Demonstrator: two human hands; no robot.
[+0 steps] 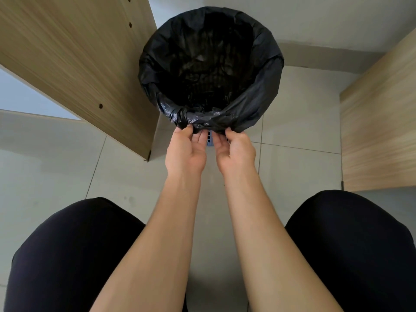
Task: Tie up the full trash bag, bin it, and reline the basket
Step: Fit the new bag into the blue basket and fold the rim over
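- Seen from the head camera, looking steeply down: a person crouches or sits, both bare forearms reaching forward between two knees in black trousers; the floor is pale grey tile with thin joint lines.
- Straight ahead on the floor stands a round basket; only a small patch of its blue slatted wall shows, low on the near side, between the two hands.
- Lining it is a black trash bag; its mouth is spread wide and folded outward over the whole rim, the plastic crumpled and glossy; the inside is dark, and faint vertical ribs of the basket show through the film; whether anything lies at the bottom cannot be told.
- At the near edge of the rim is the left hand, palm turned inward; its fingers are closed in a pinch on the folded-over hem of the bag.
- Just beside it is the right hand, close to the left but not touching; its fingers are curled onto the same hem, gripping the plastic.
- To the left of the basket a wooden panel rises, light oak grain with small drilled holes; its lower corner is near the basket.
- To the right, well apart from the basket, stands a second wooden panel; behind the basket is a pale wall.
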